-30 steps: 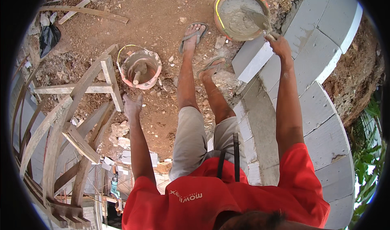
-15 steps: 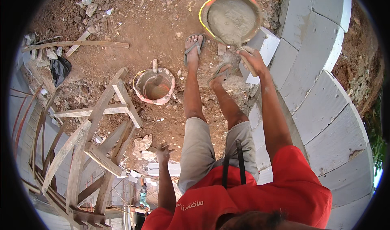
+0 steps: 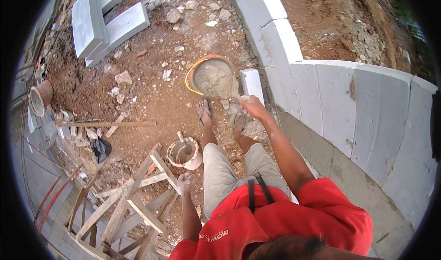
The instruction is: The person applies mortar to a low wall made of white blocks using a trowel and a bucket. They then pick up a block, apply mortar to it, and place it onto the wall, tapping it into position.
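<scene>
My right hand (image 3: 251, 105) is closed round the handle of a trowel, mostly hidden by my fingers. The mortar-coated trowel blade (image 3: 235, 89) is at the near right rim of a round tub (image 3: 187, 78) with an orange and yellow edge. Grey wet mortar (image 3: 212, 77) fills much of that tub. My left hand (image 3: 186, 181) hangs low beside my left leg, fingers loosely apart, with nothing visible in it. Just beyond it stands a smaller bucket (image 3: 196, 160), smeared with mortar, with another handled tool (image 3: 181, 137) leaning in it.
A light grey block wall (image 3: 335, 106) curves along my right. One loose block (image 3: 251, 86) lies between tub and wall. Wooden trestle frames (image 3: 121, 200) stand at the left. Stacked blocks (image 3: 89, 28), a tipped bucket (image 3: 41, 97) and stones (image 3: 123, 78) lie farther off.
The view has swung toward the right and up, showing more wall and the block stack. My right hand keeps the trowel at the tub's near rim; its handle is less visible now.
</scene>
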{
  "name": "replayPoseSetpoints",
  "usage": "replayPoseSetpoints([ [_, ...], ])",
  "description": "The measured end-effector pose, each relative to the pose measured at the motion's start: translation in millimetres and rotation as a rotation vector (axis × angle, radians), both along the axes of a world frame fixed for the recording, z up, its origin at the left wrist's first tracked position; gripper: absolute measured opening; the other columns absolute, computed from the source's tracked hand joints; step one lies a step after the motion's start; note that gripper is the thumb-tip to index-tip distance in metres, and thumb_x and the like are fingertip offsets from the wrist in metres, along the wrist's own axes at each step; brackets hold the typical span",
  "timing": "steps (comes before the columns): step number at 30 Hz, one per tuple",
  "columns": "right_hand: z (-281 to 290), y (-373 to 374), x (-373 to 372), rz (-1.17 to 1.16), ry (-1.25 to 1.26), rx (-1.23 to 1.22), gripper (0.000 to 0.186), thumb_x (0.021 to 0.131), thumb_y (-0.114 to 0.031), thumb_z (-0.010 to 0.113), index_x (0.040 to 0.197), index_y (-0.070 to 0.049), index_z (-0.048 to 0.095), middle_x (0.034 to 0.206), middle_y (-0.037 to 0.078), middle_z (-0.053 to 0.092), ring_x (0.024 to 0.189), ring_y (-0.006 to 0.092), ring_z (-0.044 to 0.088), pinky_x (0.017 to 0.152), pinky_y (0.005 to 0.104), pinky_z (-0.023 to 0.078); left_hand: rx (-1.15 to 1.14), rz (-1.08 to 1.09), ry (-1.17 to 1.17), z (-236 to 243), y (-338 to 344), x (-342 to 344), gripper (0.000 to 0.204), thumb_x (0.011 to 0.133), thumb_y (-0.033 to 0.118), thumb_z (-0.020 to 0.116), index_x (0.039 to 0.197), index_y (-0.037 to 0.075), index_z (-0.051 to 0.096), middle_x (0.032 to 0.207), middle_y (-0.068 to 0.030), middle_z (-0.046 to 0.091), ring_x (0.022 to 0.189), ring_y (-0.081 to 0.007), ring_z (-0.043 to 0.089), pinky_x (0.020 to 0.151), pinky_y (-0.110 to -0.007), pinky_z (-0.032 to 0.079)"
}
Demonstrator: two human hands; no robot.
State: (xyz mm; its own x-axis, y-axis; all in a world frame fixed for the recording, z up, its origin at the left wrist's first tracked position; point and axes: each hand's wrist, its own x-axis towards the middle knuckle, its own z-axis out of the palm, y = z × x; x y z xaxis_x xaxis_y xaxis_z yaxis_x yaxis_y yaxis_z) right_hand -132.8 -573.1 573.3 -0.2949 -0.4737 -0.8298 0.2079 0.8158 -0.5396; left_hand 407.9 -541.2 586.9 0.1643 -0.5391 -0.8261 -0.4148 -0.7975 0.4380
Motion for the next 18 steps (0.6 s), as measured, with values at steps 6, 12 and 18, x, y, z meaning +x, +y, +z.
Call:
replayPoseSetpoints([
  [6, 222.6, 45.2, -32.7, -0.151, -0.087, -0.290, 0.023, 0.093, -0.028, 0.062, 0.093, -0.005, 0.065, 0.076, 0.001, 0.061, 0.061, 0.0083, 0.055, 0.049, 0.0257, 0.042, 0.023, -0.235, 0.103, 10.1, -131.6, -88.2, 0.017, 0.092, 0.006, 0.071, 0.097, -0.007, 0.062, 0.084, -0.0225, 0.074, 0.068, -0.0308, 0.075, 0.052, -0.031, 0.055],
  [12, 452.9, 122.9, -39.3, -0.460, -0.022, -0.566, 0.024, 0.092, -0.022, 0.058, 0.105, -0.002, 0.062, 0.073, 0.001, 0.056, 0.053, 0.0079, 0.050, 0.048, 0.0237, 0.041, 0.100, -0.411, 0.190, -17.8, -287.4, -155.0, 0.028, 0.100, 0.020, 0.063, 0.109, -0.006, 0.062, 0.092, -0.0203, 0.076, 0.072, -0.0329, 0.076, 0.046, -0.032, 0.046],
  [18, 647.8, 146.0, -18.8, -0.729, 0.991, -0.317, 0.025, 0.087, -0.026, 0.057, 0.098, -0.005, 0.063, 0.074, 0.001, 0.053, 0.055, 0.0069, 0.048, 0.050, 0.0246, 0.038, 0.005, -0.483, 0.247, 18.4, -405.8, -227.6, 0.014, 0.099, 0.017, 0.063, 0.099, 0.003, 0.065, 0.084, -0.0127, 0.074, 0.062, -0.0209, 0.071, 0.044, -0.030, 0.042],
])
